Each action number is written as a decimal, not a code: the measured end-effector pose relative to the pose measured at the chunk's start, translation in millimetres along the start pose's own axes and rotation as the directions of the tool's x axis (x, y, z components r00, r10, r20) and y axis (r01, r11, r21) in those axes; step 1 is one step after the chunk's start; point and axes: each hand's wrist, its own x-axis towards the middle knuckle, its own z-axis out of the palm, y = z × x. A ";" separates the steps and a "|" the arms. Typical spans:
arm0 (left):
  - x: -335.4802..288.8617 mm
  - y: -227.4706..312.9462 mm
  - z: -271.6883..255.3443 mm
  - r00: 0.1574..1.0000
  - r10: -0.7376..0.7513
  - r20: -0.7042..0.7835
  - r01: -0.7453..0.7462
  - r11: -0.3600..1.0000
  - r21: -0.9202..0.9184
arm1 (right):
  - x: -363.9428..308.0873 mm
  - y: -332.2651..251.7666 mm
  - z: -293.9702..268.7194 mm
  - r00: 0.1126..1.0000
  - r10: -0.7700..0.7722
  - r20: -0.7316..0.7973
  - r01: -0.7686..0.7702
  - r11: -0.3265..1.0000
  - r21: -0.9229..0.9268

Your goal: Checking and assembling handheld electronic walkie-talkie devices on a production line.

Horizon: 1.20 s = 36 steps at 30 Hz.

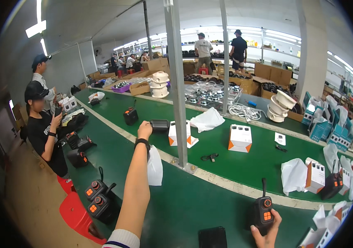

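My left hand (144, 130) reaches far forward over the green belt, closed on the end of a black portable speaker (160, 125). That speaker lies sideways beside a white-and-orange carton (174, 134), partly behind the metal post. At the lower right, my right hand (269, 231) grips another black portable speaker, an upright one with orange buttons (263, 211) and a strap loop on top. Under my left forearm lies a white plastic bag (155, 167). Two more speakers (98, 202) with orange buttons stand left of my forearm.
A metal post (178, 99) rises between bench and belt. Cartons (239, 138), white bags (207, 120), cables (209, 157) and a speaker (130, 116) sit on the belt. A black flat object (212, 237) lies near me. Co-workers stand at left, beyond red stools (75, 213).
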 end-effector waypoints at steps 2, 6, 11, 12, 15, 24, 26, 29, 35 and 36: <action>12.9 12.3 -15.6 0.993 -0.080 -0.088 0.042 0.926 -0.374 | 3.6 -3.8 1.5 0.987 -0.151 -0.045 0.150 0.988 -0.032; -50.9 85.7 -67.9 0.971 -0.224 0.086 0.228 0.749 -0.622 | 2.6 12.5 3.8 0.994 -0.106 -0.015 0.106 0.992 0.062; -170.0 136.4 -141.4 0.996 -0.054 0.065 0.082 0.459 -0.885 | 2.1 22.0 1.2 0.952 -0.302 -0.055 0.297 0.952 -0.077; -206.1 159.6 -155.4 0.985 -0.073 0.156 0.172 0.373 -0.912 | 0.9 23.3 -2.9 0.949 -0.310 -0.052 0.304 0.947 -0.101; -265.7 149.7 -169.1 0.957 -0.009 0.291 0.280 0.305 -0.910 | -0.5 17.3 4.3 0.934 -0.357 -0.023 0.351 0.928 -0.127; -407.7 187.1 -155.1 0.697 0.274 0.663 0.566 0.356 -0.743 | -52.3 0.9 -6.6 0.923 -0.375 -0.084 0.345 0.905 -0.250; -429.4 200.3 -151.6 0.639 0.379 0.669 0.579 0.336 -0.743 | -67.2 -6.5 -15.4 0.923 -0.364 -0.120 0.319 0.903 -0.289; -452.0 210.4 -153.0 0.503 0.471 0.725 0.655 0.339 -0.675 | -83.6 -9.9 -27.4 0.954 -0.277 -0.112 0.224 0.911 -0.346; -469.7 209.5 -161.6 0.337 0.608 0.719 0.388 0.606 -0.694 | -85.8 -4.6 -33.0 0.920 -0.381 -0.095 0.317 0.862 -0.397; -463.0 197.0 -153.8 0.323 0.795 0.513 -0.010 0.545 -0.838 | -87.0 -9.6 -32.6 0.945 -0.317 -0.084 0.272 0.901 -0.338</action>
